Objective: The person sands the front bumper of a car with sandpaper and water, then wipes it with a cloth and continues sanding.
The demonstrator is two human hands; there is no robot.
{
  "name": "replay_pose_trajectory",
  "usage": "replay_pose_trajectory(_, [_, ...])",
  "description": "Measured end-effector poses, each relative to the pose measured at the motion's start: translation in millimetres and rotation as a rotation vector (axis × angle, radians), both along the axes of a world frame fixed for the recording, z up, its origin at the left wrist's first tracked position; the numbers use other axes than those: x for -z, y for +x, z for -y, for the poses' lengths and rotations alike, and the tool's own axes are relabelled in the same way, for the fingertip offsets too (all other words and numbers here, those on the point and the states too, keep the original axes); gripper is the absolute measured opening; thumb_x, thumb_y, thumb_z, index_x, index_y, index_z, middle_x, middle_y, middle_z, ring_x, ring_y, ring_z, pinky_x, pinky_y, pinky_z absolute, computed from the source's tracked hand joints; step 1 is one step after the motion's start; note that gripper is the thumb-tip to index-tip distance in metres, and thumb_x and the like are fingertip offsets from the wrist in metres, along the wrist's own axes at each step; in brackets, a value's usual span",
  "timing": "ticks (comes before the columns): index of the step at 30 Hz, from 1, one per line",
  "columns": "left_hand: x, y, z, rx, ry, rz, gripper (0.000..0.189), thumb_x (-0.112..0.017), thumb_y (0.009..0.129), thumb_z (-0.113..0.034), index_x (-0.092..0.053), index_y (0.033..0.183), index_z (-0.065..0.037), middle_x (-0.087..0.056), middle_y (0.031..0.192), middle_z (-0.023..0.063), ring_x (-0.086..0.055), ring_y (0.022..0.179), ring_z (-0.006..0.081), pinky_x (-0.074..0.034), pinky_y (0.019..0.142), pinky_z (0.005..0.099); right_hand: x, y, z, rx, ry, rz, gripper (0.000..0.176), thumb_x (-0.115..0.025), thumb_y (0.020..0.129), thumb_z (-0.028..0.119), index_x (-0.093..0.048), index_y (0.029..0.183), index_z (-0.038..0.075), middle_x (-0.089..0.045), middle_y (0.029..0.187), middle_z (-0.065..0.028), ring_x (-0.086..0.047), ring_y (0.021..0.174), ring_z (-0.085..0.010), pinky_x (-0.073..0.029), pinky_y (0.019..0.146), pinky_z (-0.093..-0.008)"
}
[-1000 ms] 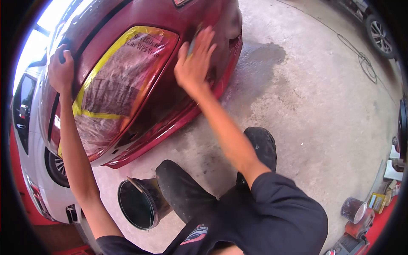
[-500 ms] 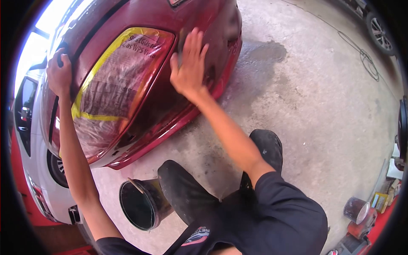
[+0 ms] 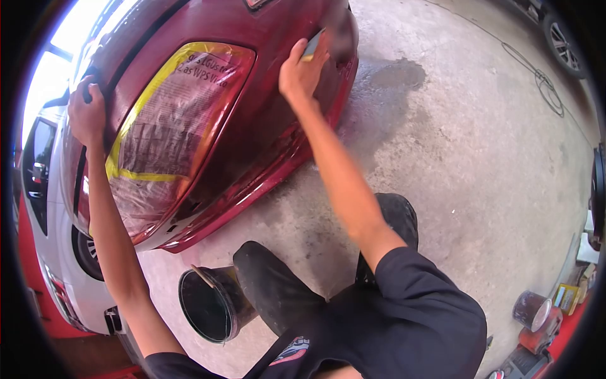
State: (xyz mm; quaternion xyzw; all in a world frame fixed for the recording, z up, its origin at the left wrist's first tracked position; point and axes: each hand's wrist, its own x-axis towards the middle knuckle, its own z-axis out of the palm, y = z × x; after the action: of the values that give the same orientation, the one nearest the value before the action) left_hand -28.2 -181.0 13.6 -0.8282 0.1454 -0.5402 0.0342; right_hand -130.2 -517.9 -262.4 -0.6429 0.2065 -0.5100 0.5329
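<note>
Fingers curled, my left hand [image 3: 86, 114] rests at the upper left edge of the dark red car body [image 3: 271, 82]; a dark thing shows at its fingers, too unclear to name. My right hand [image 3: 303, 74] lies on the wet red panel, closed on a flat grey-blue pad [image 3: 312, 47] with a yellowish edge. Between the hands, the car's lamp [image 3: 170, 120] is covered with printed sheeting and yellow tape.
A black bucket [image 3: 205, 309] with a stick across its rim stands by my knee. A white car [image 3: 47, 221] is at the left. Wet patches mark the concrete floor [image 3: 480, 189]. Cans and boxes [image 3: 532, 311] sit at the lower right; a cable [image 3: 543, 85] lies upper right.
My right hand has moved right and slightly up across the panel, and the pad now shows beside its fingers. My left hand has barely moved.
</note>
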Motion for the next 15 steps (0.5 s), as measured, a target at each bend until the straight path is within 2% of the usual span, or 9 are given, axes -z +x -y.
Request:
replay_pose_trajectory(1, [-0.2, 1.3, -0.3, -0.013, 0.013, 0.015, 0.036, -0.054, 0.102, -0.037, -0.071, 0.133, -0.032, -0.072, 0.130, 0.0095, -0.069, 0.119, 0.0366, -0.053, 0.100, 0.0472, 5.2, -3.4, -14.1, 0.010, 0.000, 0.014, 0.073, -0.035, 0.112, 0.031, -0.010, 0.162, -0.017, -0.009, 0.172, -0.0357, -0.008, 0.162, -0.0478, -0.010, 0.132, -0.0557])
replay_pose_trajectory(2, [-0.3, 2.2, -0.4, -0.009, 0.019, 0.021, 0.036, -0.054, 0.102, -0.037, -0.072, 0.133, -0.032, -0.072, 0.130, 0.0098, -0.069, 0.118, 0.0366, -0.053, 0.100, 0.0474, 16.0, -22.1, -50.4, 0.018, -0.096, -0.013, 0.073, -0.034, 0.112, 0.030, -0.008, 0.163, -0.014, -0.006, 0.172, -0.0368, -0.007, 0.161, -0.0487, -0.009, 0.131, -0.0566])
replay_pose_trajectory(3, [0.0, 2.4, -1.5, -0.008, 0.026, 0.027, 0.036, -0.054, 0.102, -0.037, -0.072, 0.132, -0.032, -0.072, 0.130, 0.0100, -0.069, 0.118, 0.0367, -0.053, 0.100, 0.0475, 37.8, -32.6, -88.4, 0.013, -0.212, -0.026, 0.074, -0.030, 0.114, 0.034, -0.001, 0.164, -0.013, 0.000, 0.173, -0.0338, -0.006, 0.162, -0.0481, -0.005, 0.132, -0.0561])
replay_pose_trajectory(5, [-0.5, -2.9, 2.1, 0.003, 0.021, 0.013, 0.036, -0.054, 0.101, -0.038, -0.072, 0.131, -0.030, -0.072, 0.130, 0.0113, -0.068, 0.119, 0.0375, -0.053, 0.101, 0.0482, 45.6, -37.9, -102.0, 0.021, -0.244, 0.045, 0.074, -0.030, 0.114, 0.034, -0.003, 0.164, -0.013, -0.001, 0.173, -0.0332, -0.006, 0.162, -0.0454, -0.006, 0.132, -0.0558])
replay_pose_trajectory(8, [-2.6, -1.4, 2.8, 0.041, -0.006, -0.007, 0.037, -0.054, 0.100, -0.038, -0.073, 0.130, -0.028, -0.072, 0.132, 0.0132, -0.067, 0.122, 0.0386, -0.052, 0.103, 0.0492, 22.9, 4.5, -25.3, 0.035, 0.029, -0.002, 0.072, -0.032, 0.114, 0.031, -0.006, 0.164, -0.012, -0.004, 0.173, -0.0332, -0.008, 0.162, -0.0452, -0.008, 0.132, -0.0553])
replay_pose_trajectory(11, [0.5, 5.0, -5.1, 0.060, 0.032, 0.009, 0.038, -0.054, 0.100, -0.038, -0.073, 0.130, -0.026, -0.071, 0.133, 0.0127, -0.067, 0.122, 0.0377, -0.052, 0.103, 0.0484, 19.3, -3.9, -29.6, 0.007, 0.095, 0.015, 0.072, -0.032, 0.114, 0.031, -0.006, 0.164, -0.013, -0.003, 0.174, -0.0313, -0.008, 0.163, -0.0437, -0.009, 0.132, -0.0548])
replay_pose_trajectory(13, [-2.2, 3.4, -3.6, 0.034, 0.059, 0.039, 0.038, -0.054, 0.101, -0.038, -0.073, 0.130, -0.025, -0.071, 0.133, 0.0121, -0.067, 0.122, 0.0371, -0.052, 0.103, 0.0476, 44.8, -29.8, -101.7, 0.062, -0.094, 0.025, 0.072, -0.031, 0.114, 0.032, -0.003, 0.165, -0.011, -0.003, 0.173, -0.0338, -0.006, 0.163, -0.0433, -0.008, 0.132, -0.0556])
replay_pose_trajectory(15, [-2.2, 4.8, -5.6, 0.049, 0.059, 0.055, 0.037, -0.055, 0.101, -0.038, -0.073, 0.131, -0.026, -0.072, 0.133, 0.0118, -0.067, 0.122, 0.0368, -0.052, 0.103, 0.0469, 69.1, -37.9, -129.6, 0.013, -0.169, 0.113, 0.072, -0.029, 0.115, 0.037, -0.006, 0.165, -0.010, -0.003, 0.174, -0.0304, -0.007, 0.163, -0.0418, -0.007, 0.132, -0.0524])
